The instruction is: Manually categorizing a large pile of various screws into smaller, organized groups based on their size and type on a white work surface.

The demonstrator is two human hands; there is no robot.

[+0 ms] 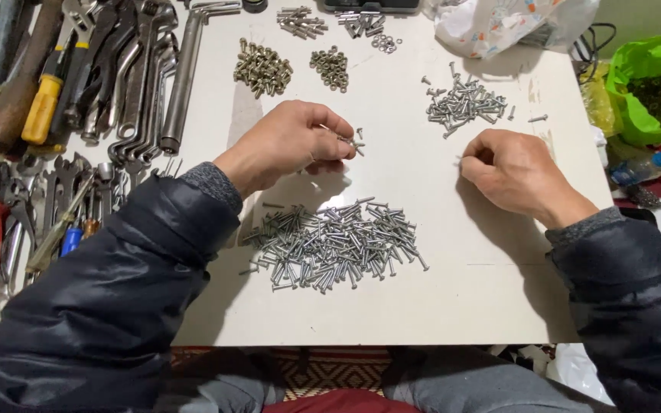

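At the far right edge of the white counter [437, 306] we see a crumpled white plastic bag with coloured print [499, 23], and beside it, off the counter, a bright green plastic bag [652, 84]. Our left hand [292, 141] is curled, fingertips pinching a few small silver screws [352, 141] just above the counter. Our right hand [518, 176] rests knuckles-up, fingers tucked under; we cannot tell what it grips. A large heap of long silver screws [338, 245] lies near us between both dark sleeves, a smaller heap of short silver screws [464, 103] beyond the right hand. Bare counter runs between the hands.
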